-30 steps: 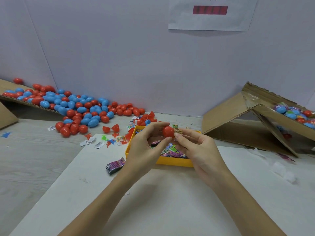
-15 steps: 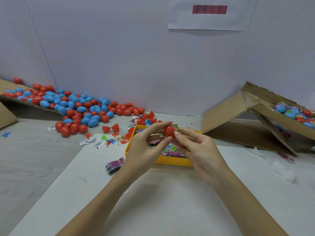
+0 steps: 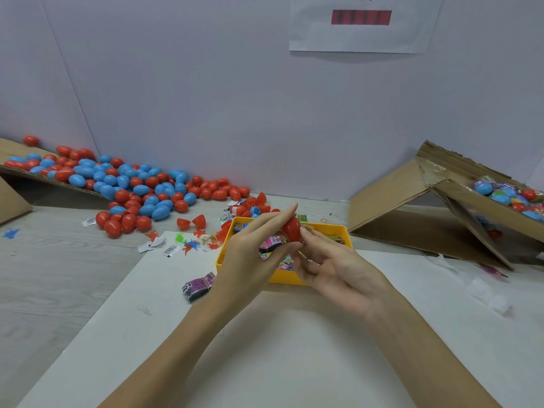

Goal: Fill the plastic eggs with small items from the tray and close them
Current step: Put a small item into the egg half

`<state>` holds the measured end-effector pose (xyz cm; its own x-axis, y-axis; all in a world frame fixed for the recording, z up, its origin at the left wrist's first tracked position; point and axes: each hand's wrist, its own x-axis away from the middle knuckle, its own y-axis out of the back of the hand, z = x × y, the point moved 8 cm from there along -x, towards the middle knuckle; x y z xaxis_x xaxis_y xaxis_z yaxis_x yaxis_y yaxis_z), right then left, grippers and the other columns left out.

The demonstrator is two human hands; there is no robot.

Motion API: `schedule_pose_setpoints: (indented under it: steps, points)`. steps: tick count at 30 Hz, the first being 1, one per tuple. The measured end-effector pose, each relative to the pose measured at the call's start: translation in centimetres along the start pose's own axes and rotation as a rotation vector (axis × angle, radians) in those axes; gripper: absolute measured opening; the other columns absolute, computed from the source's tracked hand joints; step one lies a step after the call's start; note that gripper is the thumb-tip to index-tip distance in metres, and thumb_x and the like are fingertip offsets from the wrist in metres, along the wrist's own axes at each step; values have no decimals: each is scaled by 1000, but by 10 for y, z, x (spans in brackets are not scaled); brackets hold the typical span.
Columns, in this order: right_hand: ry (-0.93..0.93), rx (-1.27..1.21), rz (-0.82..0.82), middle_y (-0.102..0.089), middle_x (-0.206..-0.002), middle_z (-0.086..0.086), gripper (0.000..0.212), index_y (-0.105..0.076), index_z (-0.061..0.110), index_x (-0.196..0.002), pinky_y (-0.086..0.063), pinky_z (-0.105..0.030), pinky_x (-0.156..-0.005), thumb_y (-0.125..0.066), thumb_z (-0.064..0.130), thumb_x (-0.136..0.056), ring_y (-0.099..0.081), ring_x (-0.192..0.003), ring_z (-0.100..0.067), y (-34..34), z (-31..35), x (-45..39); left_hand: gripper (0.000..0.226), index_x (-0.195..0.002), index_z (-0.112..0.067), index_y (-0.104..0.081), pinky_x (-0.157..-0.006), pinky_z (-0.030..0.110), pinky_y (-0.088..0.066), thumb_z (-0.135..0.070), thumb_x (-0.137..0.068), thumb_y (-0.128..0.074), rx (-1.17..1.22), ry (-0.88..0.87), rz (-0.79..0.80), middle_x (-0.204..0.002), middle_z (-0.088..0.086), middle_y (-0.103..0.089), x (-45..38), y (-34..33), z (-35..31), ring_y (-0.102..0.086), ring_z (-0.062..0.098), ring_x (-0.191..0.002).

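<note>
now squeeze red egg [image 3: 292, 229], pinched between left hand [image 3: 250, 257] and right hand [image 3: 332, 267], straight together above yellow tray [image 3: 282, 278] until seated.

Bare white board [image 3: 265, 348] lies open on the near side of the yellow plastic tray [image 3: 287, 278]. Left of the tray, a purple wrapped packet [image 3: 198, 287] and scattered paper scraps [image 3: 164, 247] clutter the desk [image 3: 44, 284]. Beyond them sprawls the heap of red and blue plastic eggs [image 3: 132, 189]. Right of the tray, a tilted brown cardboard box [image 3: 441, 210] blocks the way.

wall: paper sign [image 3: 365, 23] | right: tilted cardboard box [image 3: 412, 201] — left: cardboard flap [image 3: 11, 198]
</note>
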<state>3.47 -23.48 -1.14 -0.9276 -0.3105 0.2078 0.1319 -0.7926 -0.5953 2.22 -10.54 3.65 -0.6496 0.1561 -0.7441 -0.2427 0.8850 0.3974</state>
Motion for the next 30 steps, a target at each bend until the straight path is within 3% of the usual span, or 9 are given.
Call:
schedule_pose_setpoints:
  steps: [6,15,20,23,26,30]
  points:
    - [-31,-17,-5,-75,-106,-12,15,-82,10,-97,-60,-29,-82,-78,18,-84,-73,-89,-20,-3,-4,2,61,-156,-17,-39,-96,25,-50,-21,-100,-62,-142,-87,86,-132,0,-55,2,-8,-1,-54,11,-118]
    - [-161,-151,28,-74,-102,-16,17,-82,7,-96,-63,-33,-79,-81,18,-83,-73,-91,-25,-11,-17,3,56,-162,-16,-23,-91,28,-52,-27,-110,-40,-313,-142,89,-138,1,-47,4,-10,-7,-52,12,-115]
    - [-211,-220,25,-75,-102,-16,35,-75,7,-113,-62,-35,-74,-82,18,-80,-77,-91,-27,-12,-23,3,50,-159,-13,-32,-90,38,-52,-13,-110,-43,-339,-196,95,-127,7,-54,3,-7,-5,-54,20,-112]
    - [-219,-203,21,-75,-103,-14,37,-75,8,-115,-62,-34,-74,-82,20,-81,-77,-90,-26,-10,-24,3,50,-159,-16,-34,-89,39,-52,-17,-110,-43,-303,-160,104,-126,5,-55,4,-8,-2,-56,20,-110]
    - [-208,-180,25,-75,-102,-10,37,-77,11,-112,-61,-34,-76,-84,23,-79,-76,-88,-24,-10,-22,3,51,-156,-17,-40,-89,33,-53,-24,-107,-51,-142,-49,25,-123,-3,-59,4,-5,1,-59,14,-108]
    - [-178,-192,18,-75,-104,-11,38,-74,10,-113,-60,-33,-78,-83,22,-78,-75,-90,-24,-8,-16,2,39,-140,-13,-60,-98,24,-50,-13,-100,-63,50,9,-64,-125,-5,-64,3,-2,2,-61,12,-118]
